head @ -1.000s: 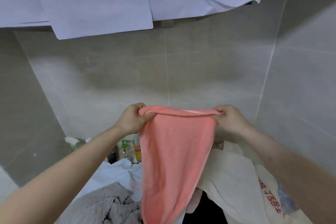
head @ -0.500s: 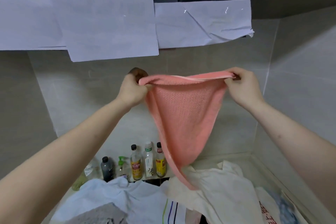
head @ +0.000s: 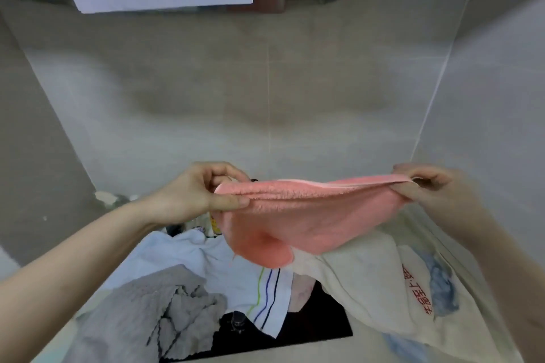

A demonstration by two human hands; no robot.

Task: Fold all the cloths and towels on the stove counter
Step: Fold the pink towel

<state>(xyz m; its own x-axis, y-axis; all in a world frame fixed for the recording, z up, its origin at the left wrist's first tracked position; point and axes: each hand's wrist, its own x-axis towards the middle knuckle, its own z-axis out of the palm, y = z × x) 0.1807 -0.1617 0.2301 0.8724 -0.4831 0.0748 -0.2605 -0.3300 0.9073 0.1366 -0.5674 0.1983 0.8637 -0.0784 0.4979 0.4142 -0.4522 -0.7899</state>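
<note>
both hands pinching pink towel [head: 303, 215] | left hand [head: 194, 194] grips left corner, right hand [head: 433, 191] right corner | towel held above stove counter, sagging onto cream cloth [head: 368, 283] | grey towel [head: 147, 312] near left

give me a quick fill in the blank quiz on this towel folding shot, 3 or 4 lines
1. Both hands pinch the top edge of the ____ towel.
2. The left hand and right hand hold it above the pile, against a ____ wall.
3. The crumpled cloth at lower left is ____.
4. The cream cloth on the right carries ____ lettering.

Missing words: pink; tiled; grey; red
</note>
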